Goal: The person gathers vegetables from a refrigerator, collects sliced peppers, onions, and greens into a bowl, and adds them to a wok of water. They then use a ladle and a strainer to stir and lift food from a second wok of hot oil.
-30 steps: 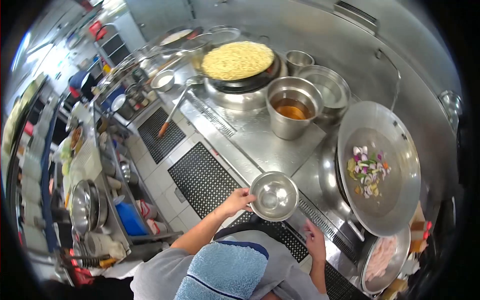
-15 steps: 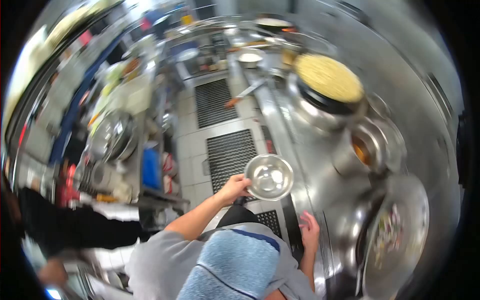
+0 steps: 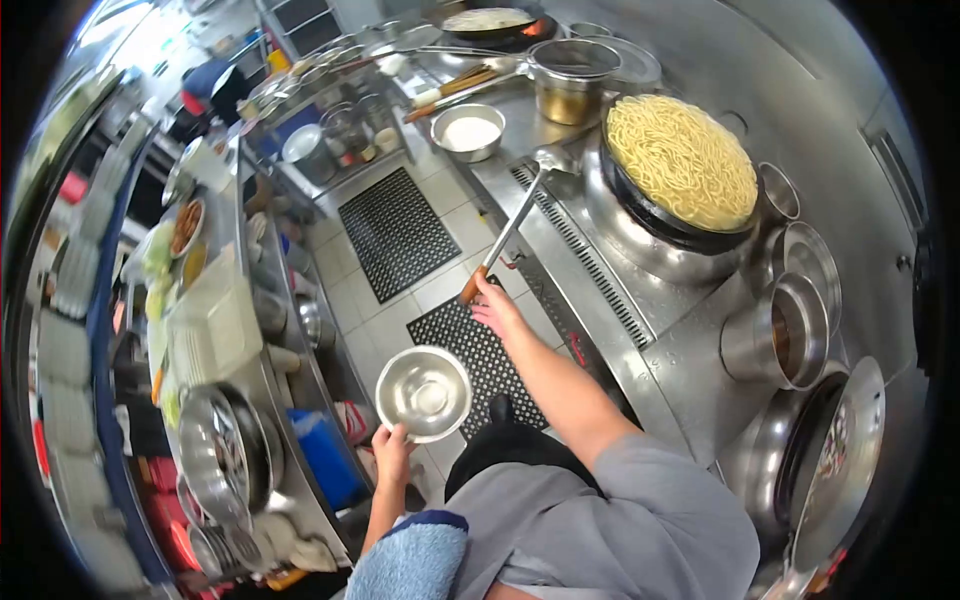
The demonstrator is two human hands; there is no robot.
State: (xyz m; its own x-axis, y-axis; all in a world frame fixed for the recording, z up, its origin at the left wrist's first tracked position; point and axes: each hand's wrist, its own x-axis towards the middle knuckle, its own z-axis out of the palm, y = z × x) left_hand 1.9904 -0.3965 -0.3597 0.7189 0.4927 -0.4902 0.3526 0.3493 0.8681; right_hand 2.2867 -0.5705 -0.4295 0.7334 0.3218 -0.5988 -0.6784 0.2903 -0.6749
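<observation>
A steel bowl (image 3: 424,394) with nothing visible inside is held by its near rim in my left hand (image 3: 393,452), fingers closed on the edge. My right hand (image 3: 497,306) is at the wooden end of a long-handled ladle (image 3: 512,226); its fingers are apart beside the handle, not visibly wrapped round it. The ladle's head lies on the stove edge, its handle sticking out over the floor. Beyond it stands a bowl of white contents (image 3: 471,134). A large heap of yellow noodles (image 3: 684,160) fills a wok on the right.
Pots (image 3: 776,332) and a tilted wok (image 3: 842,465) line the stove's right side. To the left, a counter (image 3: 285,410) bears a pale tray (image 3: 214,320) and metal bowls. Black mats (image 3: 399,232) lie on the tiled floor. Another person stands far off at the upper left.
The view has turned. My right hand has reached forward to the ladle's handle from beside the stove edge. My left hand, still holding the bowl, is now further left.
</observation>
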